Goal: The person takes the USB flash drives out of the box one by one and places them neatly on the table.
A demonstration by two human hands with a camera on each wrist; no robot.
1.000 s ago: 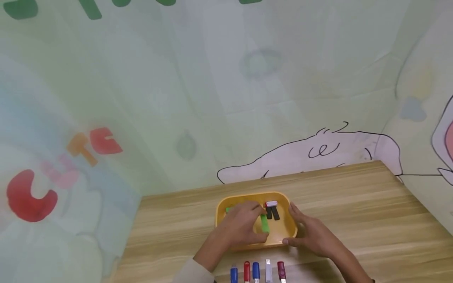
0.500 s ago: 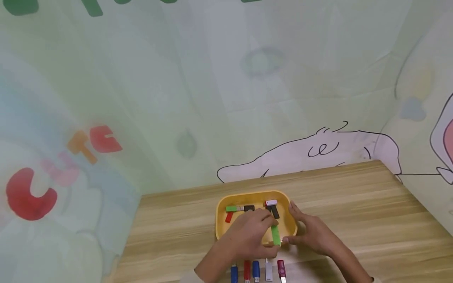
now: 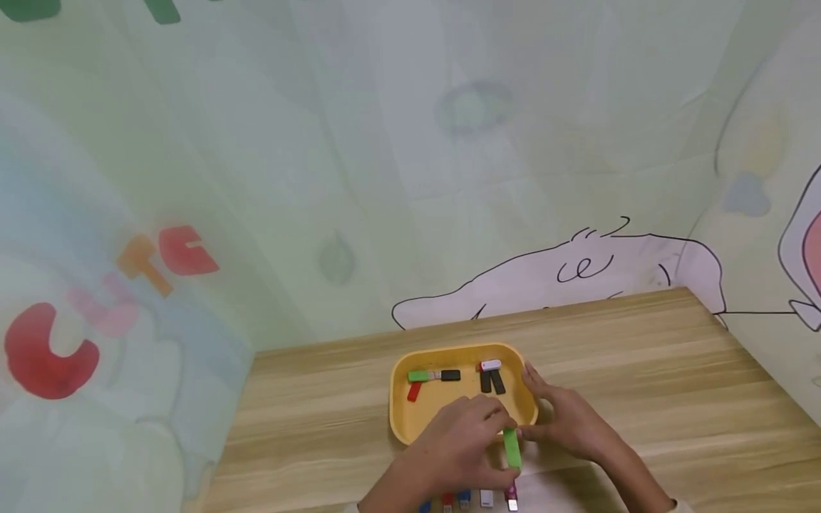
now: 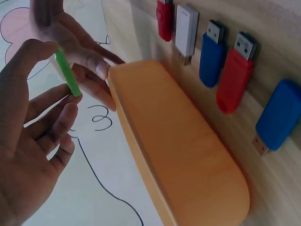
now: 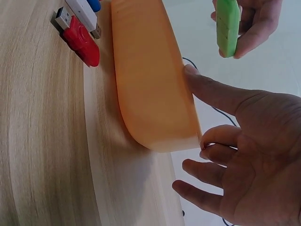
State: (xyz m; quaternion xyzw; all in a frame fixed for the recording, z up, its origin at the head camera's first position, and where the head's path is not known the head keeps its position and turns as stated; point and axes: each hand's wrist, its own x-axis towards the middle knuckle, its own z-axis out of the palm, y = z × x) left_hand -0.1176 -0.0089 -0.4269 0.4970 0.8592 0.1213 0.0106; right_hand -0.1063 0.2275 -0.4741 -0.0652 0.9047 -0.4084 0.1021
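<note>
Left hand (image 3: 458, 449): closed to a pinch, thumb and fingertips on the 2 ends of 1 green stick (image 3: 512, 450).
Stick position: held clear of the table (image 3: 628, 370), just left of the right hand (image 3: 569, 422).
Right-hand state: partly open; thumb on the near rim of the yellow tray (image 3: 409, 422), bent fingers at its right corner, 2 outer fingers clear of it.
Tray position: beyond the left hand, against the right hand's fingertips.
Tray, left part: beyond the left hand, 1 green USB stick (image 3: 419, 375) end to end with 1 black piece (image 3: 451, 375); nearer the hand, 1 red piece (image 3: 414, 391).
Tray, right part: 1 white-and-red piece (image 3: 490, 365) at the far ends of 2 black sticks (image 3: 497, 382).
Row of 5: on the near side of the left hand, left to right: blue stick (image 4: 281, 115), red stick (image 4: 234, 81), second blue stick (image 4: 211, 61), white stick (image 4: 186, 30), dark red stick (image 4: 165, 21).
Backdrop (image 3: 359, 142): printed sheet beyond both hands.
</note>
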